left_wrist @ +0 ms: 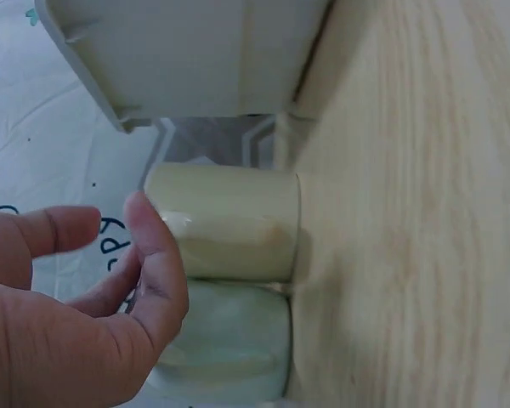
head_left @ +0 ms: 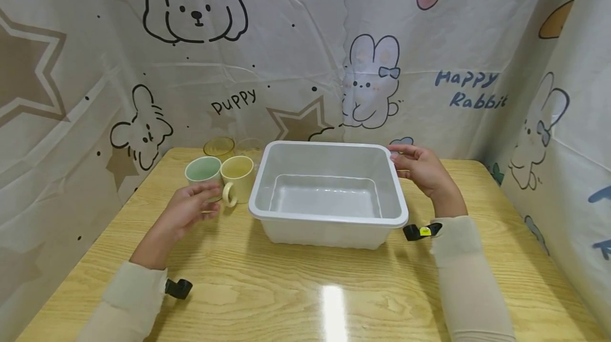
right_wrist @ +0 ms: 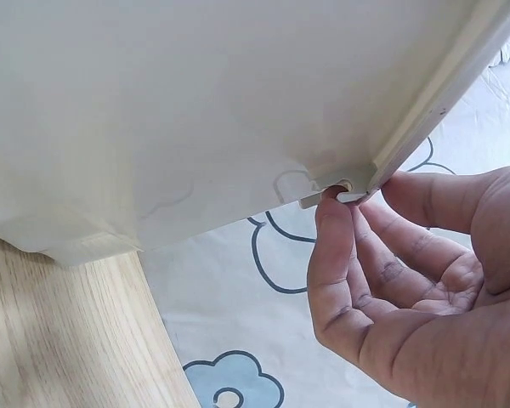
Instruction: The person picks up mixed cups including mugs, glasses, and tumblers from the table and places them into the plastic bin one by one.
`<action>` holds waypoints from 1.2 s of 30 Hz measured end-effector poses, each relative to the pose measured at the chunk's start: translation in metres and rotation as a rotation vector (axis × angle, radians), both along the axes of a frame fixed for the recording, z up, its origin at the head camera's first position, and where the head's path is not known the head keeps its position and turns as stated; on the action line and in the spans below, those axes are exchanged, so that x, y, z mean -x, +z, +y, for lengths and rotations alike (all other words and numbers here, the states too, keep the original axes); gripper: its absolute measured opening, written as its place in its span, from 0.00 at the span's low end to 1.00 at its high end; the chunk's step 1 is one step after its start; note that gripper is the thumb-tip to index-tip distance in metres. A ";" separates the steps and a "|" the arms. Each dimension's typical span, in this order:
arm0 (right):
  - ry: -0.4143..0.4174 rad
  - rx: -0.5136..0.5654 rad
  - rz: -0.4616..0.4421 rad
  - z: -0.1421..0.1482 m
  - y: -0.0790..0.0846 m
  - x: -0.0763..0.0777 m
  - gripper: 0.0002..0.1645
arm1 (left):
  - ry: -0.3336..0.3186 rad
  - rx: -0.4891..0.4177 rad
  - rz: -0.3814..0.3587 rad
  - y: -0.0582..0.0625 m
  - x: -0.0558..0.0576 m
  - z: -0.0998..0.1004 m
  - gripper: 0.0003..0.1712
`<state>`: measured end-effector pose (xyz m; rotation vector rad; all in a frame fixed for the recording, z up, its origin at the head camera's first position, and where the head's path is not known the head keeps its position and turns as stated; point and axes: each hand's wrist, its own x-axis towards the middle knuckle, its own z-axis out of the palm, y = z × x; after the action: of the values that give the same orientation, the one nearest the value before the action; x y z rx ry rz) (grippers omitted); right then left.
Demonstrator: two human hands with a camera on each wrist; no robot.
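Note:
A white plastic tub (head_left: 329, 233) stands upright on the table, its inside bare. At its far right corner my right hand (head_left: 424, 169) pinches the rim; the right wrist view shows the thumb and fingertips (right_wrist: 333, 212) at the rim's edge. Left of the tub, a pale yellow mug (head_left: 242, 183) with its handle toward me sits beside a light green cup (head_left: 202, 168). My left hand (head_left: 188, 207) hovers just in front of the green cup, partly covering it. In the left wrist view its thumb and fingers (left_wrist: 160, 272) are loosely bent and apart, holding nothing.
Behind the cups stand an amber-tinted glass (head_left: 219, 146) and a clear glass (head_left: 250, 147), both partly hidden. The wood-grain table (head_left: 267, 289) ends at a printed cloth (head_left: 296, 55) hanging at the back and both sides.

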<state>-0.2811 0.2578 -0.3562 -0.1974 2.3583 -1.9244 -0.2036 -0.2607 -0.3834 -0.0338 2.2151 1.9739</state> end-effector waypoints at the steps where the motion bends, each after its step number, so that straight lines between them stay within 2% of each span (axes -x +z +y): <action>1: 0.001 0.000 0.000 0.000 0.000 0.000 0.28 | -0.004 0.012 -0.001 -0.002 0.001 0.000 0.30; 8: 0.006 0.023 -0.004 -0.001 0.000 0.000 0.28 | -0.014 0.063 -0.009 -0.013 0.007 -0.001 0.31; 16: 0.007 0.016 -0.007 0.000 0.000 0.001 0.28 | -0.003 0.056 -0.040 -0.017 0.013 0.003 0.31; 23: 0.014 0.001 -0.005 0.001 0.001 0.003 0.30 | 0.013 0.003 -0.037 -0.021 0.019 0.009 0.31; 30: 0.012 0.014 -0.007 0.001 0.001 0.002 0.29 | 0.020 -0.074 -0.047 -0.022 0.024 0.017 0.22; 36: 0.009 0.019 -0.009 -0.001 0.002 0.001 0.28 | 0.043 -0.060 -0.059 -0.021 0.028 0.022 0.18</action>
<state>-0.2816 0.2570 -0.3545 -0.2004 2.3306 -1.9400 -0.2315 -0.2382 -0.4048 -0.1311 2.1352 2.0327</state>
